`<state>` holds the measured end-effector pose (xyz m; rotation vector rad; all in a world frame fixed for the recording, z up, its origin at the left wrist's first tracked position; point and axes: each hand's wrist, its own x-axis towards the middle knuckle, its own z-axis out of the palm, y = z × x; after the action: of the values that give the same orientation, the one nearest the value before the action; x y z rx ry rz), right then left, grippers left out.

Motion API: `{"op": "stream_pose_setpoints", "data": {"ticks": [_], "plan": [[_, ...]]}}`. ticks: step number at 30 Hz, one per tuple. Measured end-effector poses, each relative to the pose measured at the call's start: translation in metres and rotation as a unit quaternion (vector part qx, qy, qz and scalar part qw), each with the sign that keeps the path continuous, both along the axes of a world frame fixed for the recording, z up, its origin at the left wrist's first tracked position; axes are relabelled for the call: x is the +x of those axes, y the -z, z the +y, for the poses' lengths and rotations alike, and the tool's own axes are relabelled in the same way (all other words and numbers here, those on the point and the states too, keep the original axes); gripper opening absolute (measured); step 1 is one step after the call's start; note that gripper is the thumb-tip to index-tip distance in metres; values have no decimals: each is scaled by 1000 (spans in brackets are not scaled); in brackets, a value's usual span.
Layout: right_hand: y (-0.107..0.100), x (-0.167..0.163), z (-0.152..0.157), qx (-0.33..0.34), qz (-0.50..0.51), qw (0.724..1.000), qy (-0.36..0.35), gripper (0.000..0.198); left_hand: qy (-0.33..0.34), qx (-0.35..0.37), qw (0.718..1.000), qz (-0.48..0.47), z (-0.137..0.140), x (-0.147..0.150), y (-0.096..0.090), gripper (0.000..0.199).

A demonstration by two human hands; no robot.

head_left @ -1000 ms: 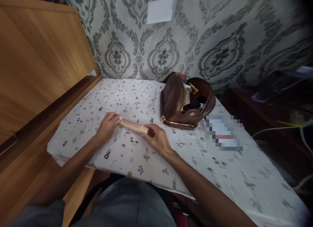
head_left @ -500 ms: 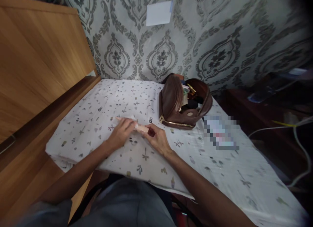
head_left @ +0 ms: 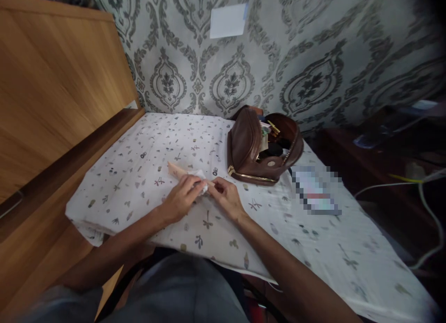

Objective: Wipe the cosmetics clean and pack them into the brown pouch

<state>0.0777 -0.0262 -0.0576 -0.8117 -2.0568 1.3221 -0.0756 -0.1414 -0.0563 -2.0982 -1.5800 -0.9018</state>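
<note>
A long, slim peach-coloured item (head_left: 177,170), wide and flat at its left end like a squeeze tube, lies across both hands just above the patterned sheet. My left hand (head_left: 181,197) is closed over a crumpled white tissue (head_left: 198,174), pressed around the item near its right end. With thumb and fingers, my right hand (head_left: 226,196) pinches the right tip, which is partly hidden by the fingers. Behind my right hand, an unzipped brown leather bag (head_left: 252,167) shows several small items inside, including a round black one (head_left: 273,149).
A white sheet with small printed plants (head_left: 132,174) covers the surface. A blurred-out flat object (head_left: 316,193) lies right of the bag. Wooden furniture (head_left: 66,67) stands at the left and a patterned wall (head_left: 174,49) behind. White cables (head_left: 427,216) hang at the far right.
My left hand has slid right along the peach item with the tissue, closer to my right hand. The item's wide left end now shows. My right hand has barely moved.
</note>
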Motion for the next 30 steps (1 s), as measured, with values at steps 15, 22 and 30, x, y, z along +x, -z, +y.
{"op": "stream_pose_setpoints", "data": {"ticks": [15,22,30], "plan": [[-5,-5,-8,-291,96,952,-28,39,-48,13,995,-86,5,2,-7,37],[-10,-2,-7,-396,146,905,-48,44,-48,19,998,-43,6,1,-8,43],[-13,-3,-14,-390,141,906,-86,49,-236,54,910,-336,28,-72,-13,29]]}}
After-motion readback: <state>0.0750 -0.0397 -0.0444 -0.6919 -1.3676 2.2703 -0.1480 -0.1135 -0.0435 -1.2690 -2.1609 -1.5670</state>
